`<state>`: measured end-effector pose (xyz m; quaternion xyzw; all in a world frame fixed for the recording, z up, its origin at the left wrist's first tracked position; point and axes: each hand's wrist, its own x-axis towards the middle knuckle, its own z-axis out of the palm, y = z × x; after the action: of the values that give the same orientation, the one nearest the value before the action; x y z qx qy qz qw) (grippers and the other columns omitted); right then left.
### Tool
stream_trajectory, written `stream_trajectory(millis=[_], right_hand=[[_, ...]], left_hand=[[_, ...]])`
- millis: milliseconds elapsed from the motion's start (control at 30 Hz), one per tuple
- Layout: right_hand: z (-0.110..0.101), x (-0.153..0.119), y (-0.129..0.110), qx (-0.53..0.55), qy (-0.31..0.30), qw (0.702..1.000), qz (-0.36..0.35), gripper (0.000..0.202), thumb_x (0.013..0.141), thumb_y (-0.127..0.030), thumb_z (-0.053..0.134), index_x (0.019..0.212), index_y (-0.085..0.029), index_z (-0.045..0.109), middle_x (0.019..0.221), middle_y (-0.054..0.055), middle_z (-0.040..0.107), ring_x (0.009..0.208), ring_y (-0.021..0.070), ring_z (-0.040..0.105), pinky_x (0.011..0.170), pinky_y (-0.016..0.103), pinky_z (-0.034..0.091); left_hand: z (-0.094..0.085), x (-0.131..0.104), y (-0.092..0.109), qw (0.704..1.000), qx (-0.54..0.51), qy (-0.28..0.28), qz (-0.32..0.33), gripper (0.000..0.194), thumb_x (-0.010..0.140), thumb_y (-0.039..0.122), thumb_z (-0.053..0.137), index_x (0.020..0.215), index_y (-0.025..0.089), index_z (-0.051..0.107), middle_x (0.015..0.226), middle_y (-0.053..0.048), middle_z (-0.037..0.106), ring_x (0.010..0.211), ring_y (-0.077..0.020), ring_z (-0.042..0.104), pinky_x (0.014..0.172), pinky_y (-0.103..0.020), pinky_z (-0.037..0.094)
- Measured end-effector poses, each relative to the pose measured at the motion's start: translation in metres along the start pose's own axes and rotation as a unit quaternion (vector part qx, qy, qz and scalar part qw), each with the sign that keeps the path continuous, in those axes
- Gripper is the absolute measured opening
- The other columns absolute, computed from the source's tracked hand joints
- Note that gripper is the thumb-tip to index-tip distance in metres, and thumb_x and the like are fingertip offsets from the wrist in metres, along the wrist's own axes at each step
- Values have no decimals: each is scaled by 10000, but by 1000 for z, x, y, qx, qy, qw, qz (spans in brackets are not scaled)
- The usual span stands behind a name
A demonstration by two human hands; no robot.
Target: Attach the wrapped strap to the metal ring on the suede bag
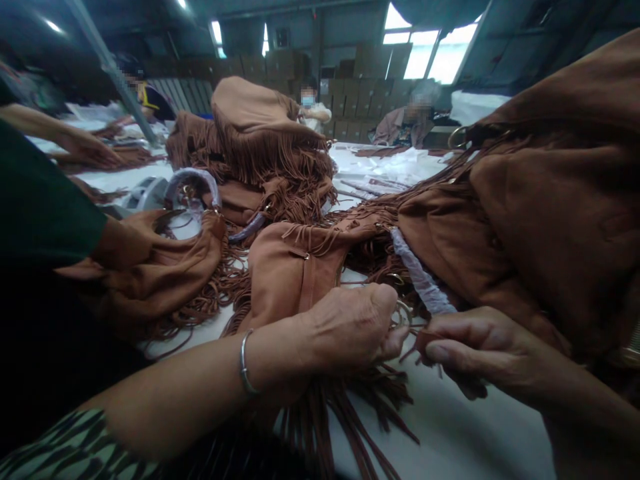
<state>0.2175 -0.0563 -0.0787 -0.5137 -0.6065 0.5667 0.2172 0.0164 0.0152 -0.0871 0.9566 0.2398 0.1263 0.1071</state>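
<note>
A brown fringed suede bag (280, 270) lies on the white table in front of me, its zip running down the panel. My left hand (350, 327), with a silver bangle on the wrist, is closed round a gold-coloured metal ring (401, 315) beside the bag. Just to the right, my right hand (475, 347) pinches a small brown leather piece (425, 341) between thumb and fingers. Thin strands run between the two hands. Loose fringe (350, 413) hangs below my left wrist. A plastic-wrapped strap (420, 270) passes behind my hands.
A large pile of brown bags (550, 220) rises at the right, and another stack of fringed bags (260, 133) stands ahead. At the left, a co-worker's green sleeve (45, 187) reaches over another bag (165, 267). Other people sit farther back near stacked cartons (350, 100).
</note>
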Motion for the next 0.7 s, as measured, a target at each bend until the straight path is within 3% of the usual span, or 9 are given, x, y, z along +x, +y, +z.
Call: stream_trajectory(millis=[233, 367, 700], right_hand=[[3, 2, -3, -7, -38, 999, 8, 383, 831, -470, 583, 676, -121, 619, 460, -55, 399, 380, 42, 339, 357, 156, 261], [4, 2, -4, -23, -39, 999, 5, 388, 833, -469, 576, 636, -134, 588, 440, -57, 407, 360, 45, 337, 338, 157, 244], [12, 0, -10, -149, 49, 988, -6, 407, 865, -480, 510, 617, -159, 546, 459, -37, 426, 397, 78, 390, 371, 186, 284]], left_hand=[[-9, 0, 7, 998, 8, -55, 35, 246, 904, 389, 433, 923, 145, 453, 741, -38, 572, 673, -205, 610, 550, -278, 434], [-6, -1, 5, 997, 21, -42, 67, 225, 903, 372, 438, 941, 150, 442, 752, -32, 567, 677, -201, 612, 525, -268, 413], [-5, -1, 1, 996, 47, -46, 60, 230, 921, 382, 426, 948, 155, 412, 785, -46, 562, 737, -218, 613, 584, -301, 454]])
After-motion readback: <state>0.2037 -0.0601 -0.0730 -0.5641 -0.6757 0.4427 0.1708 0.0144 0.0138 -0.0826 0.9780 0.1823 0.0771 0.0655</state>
